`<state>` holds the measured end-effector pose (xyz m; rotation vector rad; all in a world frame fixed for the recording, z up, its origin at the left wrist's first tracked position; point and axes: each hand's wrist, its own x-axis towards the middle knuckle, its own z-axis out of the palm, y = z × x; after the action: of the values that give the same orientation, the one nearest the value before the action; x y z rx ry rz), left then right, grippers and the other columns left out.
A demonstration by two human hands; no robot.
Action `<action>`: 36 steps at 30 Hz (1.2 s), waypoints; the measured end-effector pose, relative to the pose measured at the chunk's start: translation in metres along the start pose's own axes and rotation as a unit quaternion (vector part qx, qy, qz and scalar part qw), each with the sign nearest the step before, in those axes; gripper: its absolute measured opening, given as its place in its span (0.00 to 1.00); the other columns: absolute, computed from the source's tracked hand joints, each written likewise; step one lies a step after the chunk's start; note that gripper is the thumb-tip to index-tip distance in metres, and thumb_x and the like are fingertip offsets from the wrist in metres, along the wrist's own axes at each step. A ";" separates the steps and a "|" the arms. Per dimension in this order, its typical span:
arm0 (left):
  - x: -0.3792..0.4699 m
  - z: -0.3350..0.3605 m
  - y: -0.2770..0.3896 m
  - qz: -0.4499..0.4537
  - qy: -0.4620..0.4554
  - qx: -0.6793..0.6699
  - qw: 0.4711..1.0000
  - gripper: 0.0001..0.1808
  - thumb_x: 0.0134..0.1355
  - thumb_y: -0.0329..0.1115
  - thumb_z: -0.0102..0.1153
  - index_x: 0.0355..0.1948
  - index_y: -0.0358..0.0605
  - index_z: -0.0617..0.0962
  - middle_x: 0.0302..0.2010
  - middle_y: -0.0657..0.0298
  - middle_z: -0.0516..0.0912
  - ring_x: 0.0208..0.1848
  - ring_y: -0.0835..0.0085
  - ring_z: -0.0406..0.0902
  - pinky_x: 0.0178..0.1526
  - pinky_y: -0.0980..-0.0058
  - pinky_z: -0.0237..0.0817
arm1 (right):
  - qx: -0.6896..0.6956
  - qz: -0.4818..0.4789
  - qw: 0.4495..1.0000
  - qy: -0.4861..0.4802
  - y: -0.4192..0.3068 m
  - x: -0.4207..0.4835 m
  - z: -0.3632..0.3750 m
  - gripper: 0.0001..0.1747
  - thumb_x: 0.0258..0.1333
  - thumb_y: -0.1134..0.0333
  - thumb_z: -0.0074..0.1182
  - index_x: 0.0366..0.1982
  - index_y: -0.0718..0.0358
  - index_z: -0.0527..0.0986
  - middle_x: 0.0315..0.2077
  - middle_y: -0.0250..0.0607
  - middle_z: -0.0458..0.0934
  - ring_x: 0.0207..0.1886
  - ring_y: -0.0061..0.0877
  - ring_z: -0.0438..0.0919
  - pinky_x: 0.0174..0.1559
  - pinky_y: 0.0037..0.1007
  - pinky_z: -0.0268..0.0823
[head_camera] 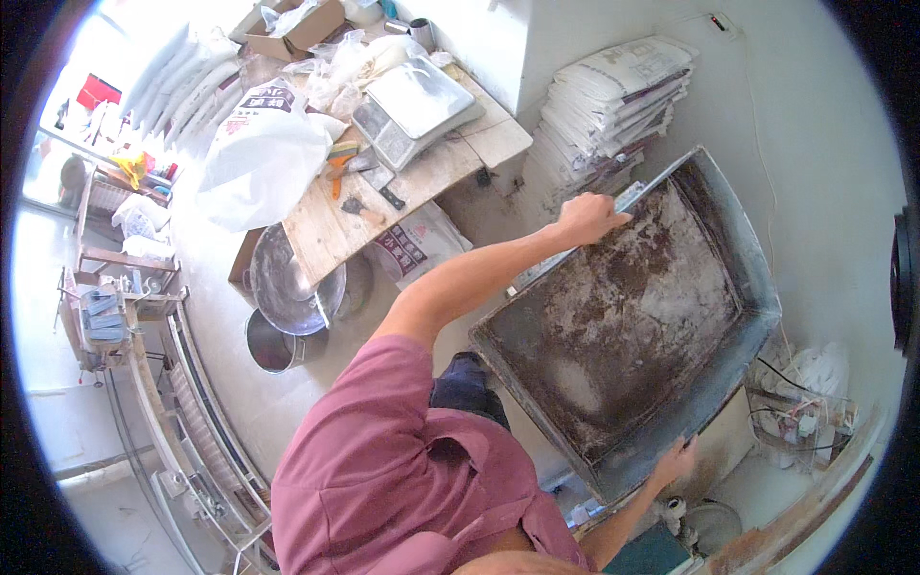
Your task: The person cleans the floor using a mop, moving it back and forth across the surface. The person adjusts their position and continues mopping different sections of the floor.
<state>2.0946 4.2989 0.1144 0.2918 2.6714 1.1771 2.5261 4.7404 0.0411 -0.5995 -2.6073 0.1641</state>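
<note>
A large rectangular sheet-metal bin (611, 309) tilts in front of me, its open side towards the view. Brown residue and pale powder cover much of its inner floor. My left hand (593, 218) grips the bin's upper long side at the rim, beside a pale strip along that edge. At the opposite, lower side, my right hand (674, 463) holds the rim; some of its fingers are hidden behind the metal.
A wooden table (327, 237) at upper left bears a weighing scale (420, 97), a knife (388, 192), scrapers and brushes. Stacked white sacks (611, 100) stand beyond the bin. A metal basin (287, 287) and pot (269, 345) are on the left; cables (798, 381) lie lower right.
</note>
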 end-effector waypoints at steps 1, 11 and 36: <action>-0.010 -0.014 -0.028 -0.043 0.021 -0.005 0.999 0.30 0.65 0.62 0.59 0.33 0.40 0.84 0.32 0.50 0.86 0.39 0.50 0.85 0.43 0.53 0.74 | 0.018 0.025 1.000 -0.001 -0.021 0.003 -0.005 0.23 0.71 0.63 0.50 0.56 0.77 0.74 0.38 0.58 0.82 0.39 0.46 0.80 0.46 0.41 0.70; -0.146 -0.190 -0.569 -0.408 0.255 0.155 0.863 0.21 0.56 0.42 0.60 0.50 0.44 0.81 0.50 0.47 0.83 0.53 0.46 0.81 0.56 0.51 0.72 | 0.041 0.193 0.980 0.029 -0.114 0.011 -0.078 0.14 0.72 0.63 0.53 0.43 0.69 0.77 0.32 0.44 0.83 0.35 0.30 0.82 0.40 0.32 0.75; -0.076 -0.319 -0.524 -0.245 -0.076 0.516 0.817 0.11 0.66 0.31 0.55 0.48 0.49 0.82 0.41 0.62 0.82 0.40 0.67 0.77 0.38 0.67 0.69 | 0.303 0.085 0.940 0.135 -0.440 -0.166 -0.027 0.08 0.71 0.67 0.52 0.42 0.65 0.75 0.33 0.44 0.81 0.38 0.37 0.82 0.39 0.37 0.74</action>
<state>2.0320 3.7084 -0.0567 -0.1614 2.6898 -0.4858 2.5016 4.2732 0.0908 -0.5660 -2.0771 0.8415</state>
